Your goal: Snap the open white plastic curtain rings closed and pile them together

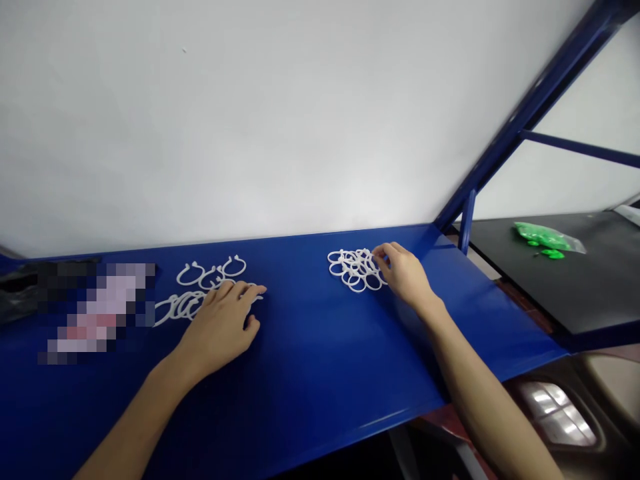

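My left hand (220,323) lies palm down over a loose group of white plastic curtain rings (185,305), its fingers stretched forward and the thumb held apart. Some of these rings are hidden under the fingers. Just beyond that hand, a few C-shaped rings (190,274) with small knobs at their ends stand open. To the right, my right hand (406,275) is at the edge of a heap of closed white rings (354,268). Its thumb and fingers are curled together in a pinch at the outermost ring, whose hold is partly hidden.
All the rings lie on a blue table (310,360) against a pale wall. A blurred-out flat item (107,307) and black plastic (20,293) lie at left. A blue metal frame (500,147) rises at right. Beyond it, a black table (565,293) carries a bag of green pieces (543,235).
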A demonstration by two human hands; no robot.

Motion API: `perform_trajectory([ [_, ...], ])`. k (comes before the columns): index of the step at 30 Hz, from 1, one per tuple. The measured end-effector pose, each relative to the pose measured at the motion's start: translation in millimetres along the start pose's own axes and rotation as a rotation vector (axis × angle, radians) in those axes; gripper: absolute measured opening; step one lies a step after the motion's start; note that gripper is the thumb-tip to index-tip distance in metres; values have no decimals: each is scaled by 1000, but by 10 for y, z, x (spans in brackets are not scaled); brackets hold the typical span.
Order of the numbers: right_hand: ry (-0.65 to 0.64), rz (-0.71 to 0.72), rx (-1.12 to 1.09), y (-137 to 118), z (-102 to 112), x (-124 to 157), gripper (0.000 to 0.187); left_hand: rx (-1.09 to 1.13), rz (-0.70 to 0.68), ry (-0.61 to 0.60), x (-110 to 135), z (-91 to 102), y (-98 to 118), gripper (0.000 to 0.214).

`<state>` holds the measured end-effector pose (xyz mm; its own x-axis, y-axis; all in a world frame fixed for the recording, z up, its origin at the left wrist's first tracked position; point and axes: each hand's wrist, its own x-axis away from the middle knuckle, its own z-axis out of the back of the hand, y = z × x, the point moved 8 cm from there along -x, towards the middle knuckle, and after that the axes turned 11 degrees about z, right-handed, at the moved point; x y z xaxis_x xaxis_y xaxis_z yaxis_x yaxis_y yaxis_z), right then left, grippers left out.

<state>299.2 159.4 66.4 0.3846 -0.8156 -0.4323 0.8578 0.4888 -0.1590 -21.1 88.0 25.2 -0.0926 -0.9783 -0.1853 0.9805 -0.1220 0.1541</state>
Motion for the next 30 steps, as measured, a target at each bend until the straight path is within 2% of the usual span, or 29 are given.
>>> perform_trajectory([
  [4,-108,48,-6,31,-91,2,10,5,14,-21,-24,-70,-90,40],
  [9,-152,63,48,5,-167,15,11,89,26,56,-71,-49,-136,33],
  [15,4,95,38,-53,-16,1,14,288,71,169,-68,160,-114,28],
  [18,107,155,-33,-230,78,-4,16,441,124,185,-48,282,-83,30],
  [22,147,308,-267,-685,49,52,16,619,207,49,-27,252,-27,32],
  [25,66,439,-485,-1092,-88,149,20,831,229,-99,5,149,66,29],
  [27,1,470,-610,-1291,-195,218,27,970,215,-193,38,87,170,25],
  [30,-47,456,-766,-1446,-333,297,33,1117,172,-326,97,4,363,23],
])
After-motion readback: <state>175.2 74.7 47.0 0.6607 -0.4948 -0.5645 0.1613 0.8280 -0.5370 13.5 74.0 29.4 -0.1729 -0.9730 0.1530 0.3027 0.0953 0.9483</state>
